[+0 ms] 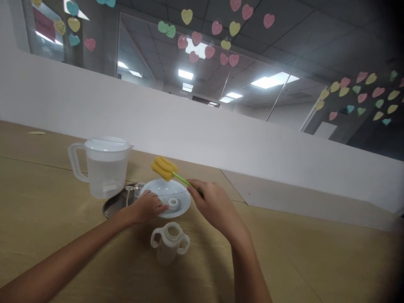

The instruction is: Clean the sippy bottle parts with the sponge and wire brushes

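My right hand [217, 208] is closed round the thin green handle of a yellow sponge brush [164, 168]. Its sponge head hovers above the far rim of a white bowl [148, 189]. Over the bowl's left side reaches my left hand [147, 207], fingers and thumb apart. Beside its fingertips lies a white ring [173, 204] in the bowl, along with a small clear piece too indistinct to name. Nearer to me, a bottle with two side handles [167, 250] stands upright, its mouth uncovered, touched by neither hand.
A translucent lidded pitcher [107, 172] stands behind on the left. A dark metal tray [110, 206], partly hidden by my left hand and the bowl, carries small clear parts. A low white wall [189, 139] with glass above bounds the table's back.
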Demonstrator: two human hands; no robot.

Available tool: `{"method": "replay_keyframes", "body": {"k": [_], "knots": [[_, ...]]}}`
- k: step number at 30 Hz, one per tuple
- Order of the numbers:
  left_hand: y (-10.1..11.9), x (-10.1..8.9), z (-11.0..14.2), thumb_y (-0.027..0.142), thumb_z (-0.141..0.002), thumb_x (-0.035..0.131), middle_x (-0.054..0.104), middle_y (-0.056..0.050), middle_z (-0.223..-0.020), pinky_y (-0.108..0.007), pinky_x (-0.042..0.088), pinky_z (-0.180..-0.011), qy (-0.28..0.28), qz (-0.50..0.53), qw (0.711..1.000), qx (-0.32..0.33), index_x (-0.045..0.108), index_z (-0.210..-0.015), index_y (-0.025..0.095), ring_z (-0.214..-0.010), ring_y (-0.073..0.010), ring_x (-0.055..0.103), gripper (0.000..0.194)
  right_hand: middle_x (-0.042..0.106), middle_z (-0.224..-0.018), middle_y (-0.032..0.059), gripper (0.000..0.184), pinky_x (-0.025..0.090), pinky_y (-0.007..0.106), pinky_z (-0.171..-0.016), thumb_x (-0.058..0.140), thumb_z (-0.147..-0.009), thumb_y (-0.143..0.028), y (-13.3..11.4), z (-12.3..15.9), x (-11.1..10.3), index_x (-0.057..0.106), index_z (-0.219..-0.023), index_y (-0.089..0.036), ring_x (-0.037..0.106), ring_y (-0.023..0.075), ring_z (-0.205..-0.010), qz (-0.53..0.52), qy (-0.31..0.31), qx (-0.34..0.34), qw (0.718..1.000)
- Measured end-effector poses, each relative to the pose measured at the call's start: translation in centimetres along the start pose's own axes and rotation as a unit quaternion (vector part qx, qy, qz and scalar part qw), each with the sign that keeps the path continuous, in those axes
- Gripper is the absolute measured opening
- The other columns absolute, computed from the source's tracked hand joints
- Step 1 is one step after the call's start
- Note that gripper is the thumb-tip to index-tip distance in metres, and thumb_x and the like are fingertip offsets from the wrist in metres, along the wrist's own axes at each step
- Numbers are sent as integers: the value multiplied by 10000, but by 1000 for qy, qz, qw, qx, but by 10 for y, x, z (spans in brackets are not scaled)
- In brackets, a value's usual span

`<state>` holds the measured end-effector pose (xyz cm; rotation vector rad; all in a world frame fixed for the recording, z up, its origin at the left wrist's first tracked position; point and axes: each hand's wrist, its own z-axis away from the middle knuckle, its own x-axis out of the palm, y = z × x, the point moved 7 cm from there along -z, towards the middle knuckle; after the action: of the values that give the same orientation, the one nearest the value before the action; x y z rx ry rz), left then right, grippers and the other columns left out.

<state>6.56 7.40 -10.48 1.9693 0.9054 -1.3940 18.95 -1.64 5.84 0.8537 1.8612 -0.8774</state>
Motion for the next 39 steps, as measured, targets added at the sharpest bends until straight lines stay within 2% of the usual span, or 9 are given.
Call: {"method": "replay_keyframes", "body": {"k": [3, 10, 14, 16, 18, 21, 24, 32, 39], "knots": [[0, 1, -1, 391, -939, 330, 689, -114, -748, -454, 350, -876, -2, 0, 1000, -5, 679, -701, 186, -877, -259, 597, 469, 609, -661, -13, 275, 241, 243, -540, 380, -909, -164, 0, -1, 1, 617, -777, -206, 456, 107, -564, -1, 1, -4, 1000], [-7, 3, -2, 426, -918, 375, 697, -74, -789, -431, 350, -927, 5, 43, 999, -31, 688, -679, 208, -850, -217, 605, 450, 600, -649, -12, 286, 221, 244, -523, 379, -915, -182, 0, -1, 3, 569, -702, -202, 430, 108, -540, 5, -3, -5, 1000], [-15, -8, -2, 452, -872, 457, 699, -49, -862, -339, 419, -863, 8, 90, 995, -43, 709, -862, 236, -867, -201, 622, 332, 621, -658, -9, 255, 206, 256, -526, 402, -913, -181, 5, -2, 2, 594, -747, -207, 444, 110, -538, 33, 2, 20, 999], [-21, -24, 0, 427, -833, 517, 687, -51, -963, -313, 442, -835, 38, 132, 989, -58, 682, -954, 226, -909, -202, 617, 287, 630, -665, -1, 250, 200, 263, -527, 410, -914, -183, 8, -3, 2, 606, -761, -207, 457, 116, -547, 56, 7, 35, 998], [-28, -45, 2, 371, -808, 541, 677, -54, -987, -313, 456, -822, 96, 182, 975, -82, 659, -930, 205, -920, -204, 611, 237, 635, -672, 7, 251, 196, 268, -527, 411, -917, -186, 10, -3, 2, 610, -766, -206, 473, 122, -561, 75, 7, 43, 996], [-35, -72, 6, 332, -790, 541, 683, -42, -877, -319, 478, -777, 174, 235, 950, -111, 609, -803, 193, -855, -202, 625, 155, 633, -666, 10, 254, 179, 275, -517, 419, -915, -188, 11, -2, 7, 601, -738, -205, 476, 124, -552, 93, -17, 40, 995], [-39, -89, 9, 347, -755, 590, 688, -29, -831, -309, 496, -747, 217, 249, 936, -117, 576, -772, 192, -825, -198, 642, 157, 627, -656, 12, 253, 158, 279, -507, 426, -908, -185, 12, -2, 11, 589, -715, -204, 466, 122, -532, 107, -37, 31, 993], [-42, -99, 15, 382, -730, 649, 715, -18, -843, -296, 503, -767, 254, 241, 926, -139, 663, -807, 195, -810, -192, 655, 203, 640, -675, 44, 241, 156, 280, -498, 405, -905, -159, 20, -6, 8, 601, -769, -193, 518, 146, -566, 160, -19, 89, 983], [-42, -107, 21, 372, -736, 669, 731, -13, -870, -300, 501, -802, 314, 226, 912, -134, 691, -820, 204, -829, -195, 665, 189, 652, -691, 20, 240, 167, 273, -504, 419, -916, -189, 10, -5, 11, 592, -751, -206, 505, 129, -568, 116, -26, 43, 992]]}}
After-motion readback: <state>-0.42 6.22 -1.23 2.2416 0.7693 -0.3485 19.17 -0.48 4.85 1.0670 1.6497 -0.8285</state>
